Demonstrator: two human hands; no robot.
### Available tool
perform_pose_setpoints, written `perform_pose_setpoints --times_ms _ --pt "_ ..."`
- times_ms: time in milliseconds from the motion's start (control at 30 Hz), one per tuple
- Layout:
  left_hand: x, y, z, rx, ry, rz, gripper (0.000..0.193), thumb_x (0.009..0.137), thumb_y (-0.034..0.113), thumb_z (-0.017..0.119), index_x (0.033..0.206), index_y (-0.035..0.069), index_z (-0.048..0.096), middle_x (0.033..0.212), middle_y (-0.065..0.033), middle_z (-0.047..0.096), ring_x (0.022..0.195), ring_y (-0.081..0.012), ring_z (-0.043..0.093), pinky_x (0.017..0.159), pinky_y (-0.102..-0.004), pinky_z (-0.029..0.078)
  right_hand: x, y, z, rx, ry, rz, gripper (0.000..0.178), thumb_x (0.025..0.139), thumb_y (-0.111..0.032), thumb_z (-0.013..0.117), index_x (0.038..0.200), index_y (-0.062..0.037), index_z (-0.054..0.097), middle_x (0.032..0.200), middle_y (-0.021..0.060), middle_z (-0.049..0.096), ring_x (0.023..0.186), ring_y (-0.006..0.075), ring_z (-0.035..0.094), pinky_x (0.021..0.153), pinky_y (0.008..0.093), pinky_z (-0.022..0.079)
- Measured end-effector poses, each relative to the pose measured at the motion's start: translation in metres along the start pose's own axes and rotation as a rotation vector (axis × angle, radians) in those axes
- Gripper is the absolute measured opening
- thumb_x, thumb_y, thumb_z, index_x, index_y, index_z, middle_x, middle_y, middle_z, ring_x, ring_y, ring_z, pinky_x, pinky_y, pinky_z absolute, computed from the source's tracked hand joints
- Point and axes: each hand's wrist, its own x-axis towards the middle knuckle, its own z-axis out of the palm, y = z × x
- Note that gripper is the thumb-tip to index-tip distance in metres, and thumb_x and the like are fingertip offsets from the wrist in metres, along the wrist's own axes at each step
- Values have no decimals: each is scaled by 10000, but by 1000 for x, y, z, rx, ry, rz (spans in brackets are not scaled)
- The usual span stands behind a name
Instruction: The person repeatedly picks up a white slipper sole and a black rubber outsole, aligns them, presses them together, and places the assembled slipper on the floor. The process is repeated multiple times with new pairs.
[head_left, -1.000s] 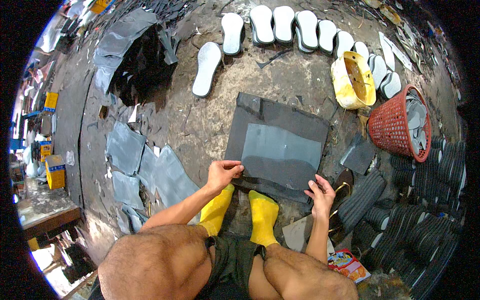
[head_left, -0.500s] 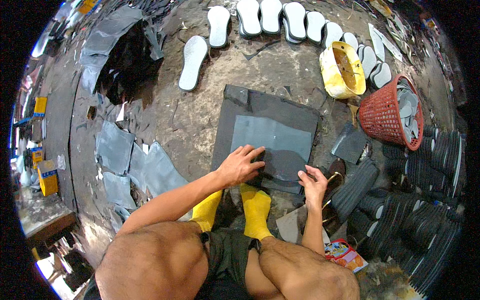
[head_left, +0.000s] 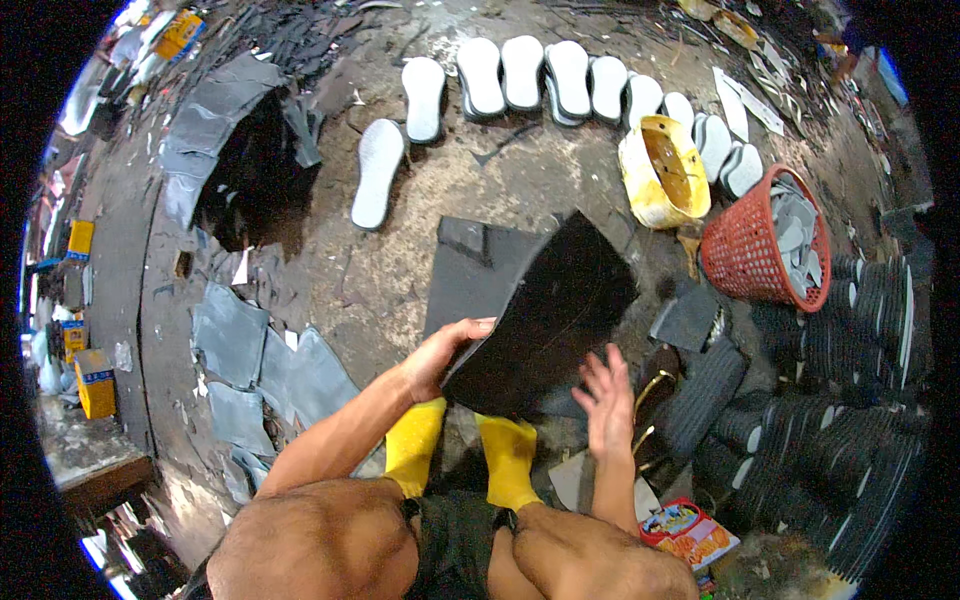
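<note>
My left hand [head_left: 436, 362] grips the left edge of a black rubber-like sheet [head_left: 560, 315], thumb on top. The sheet stands tilted up, its dark face toward me, over a dark grey square mat [head_left: 480, 285] on the floor. My right hand [head_left: 606, 405] is open at the sheet's lower right, fingers spread; whether a fingertip touches the sheet I cannot tell. A small dark block [head_left: 465, 238] lies on the mat's far left corner. The sheet hides the mat's right part. My feet in yellow socks [head_left: 508, 455] are just on the near side.
White-topped sole pieces [head_left: 523, 75] lie in an arc beyond the mat. A yellow tub [head_left: 643, 190] and a red basket [head_left: 748, 245] of grey scraps stand to the right, near stacked dark soles [head_left: 800, 470]. Grey sheet pieces [head_left: 305, 370] lie at left.
The sheet that lay flat on the mat is now lifted and tilted, held in my left hand. The dark rounded piece on it no longer shows. My right hand has opened wider and dropped lower.
</note>
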Motion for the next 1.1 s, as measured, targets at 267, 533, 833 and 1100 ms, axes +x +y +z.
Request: perform_pose_setpoints --times_ms 267,533,833,1100 --pt "-33 24 38 279 67 195 426 1022 216 604 1393 13 558 1332 -101 658 1155 -199 665 1009 -344 531 -26 -66 88 -294 -138 -231 286 799 -40 814 1065 -16 713 998 26 725 867 135 662 845 288 509" --pt "-44 31 40 42 -65 78 407 1015 145 592 1391 -4 558 1289 -86 679 1150 -162 660 996 -315 536 -26 -70 86 -61 -252 -42 353 799 -2 800 1135 -23 691 1038 45 731 891 172 691 861 331 540" --pt "-56 39 49 822 128 353 558 824 77 849 1306 5 580 1172 -59 703 1100 -134 624 994 -329 509 -33 -105 107 -736 28 -804 697 827 -114 803 1441 -19 488 1446 195 532 1267 320 565 1065 413 432" --pt "-66 30 54 996 -10 359 545 845 82 828 1327 6 586 1177 -62 718 1042 -118 639 950 -327 527 -19 -142 150 -899 -491 -1362 227 770 -121 849 979 -99 765 1052 84 760 893 270 741 783 364 574"
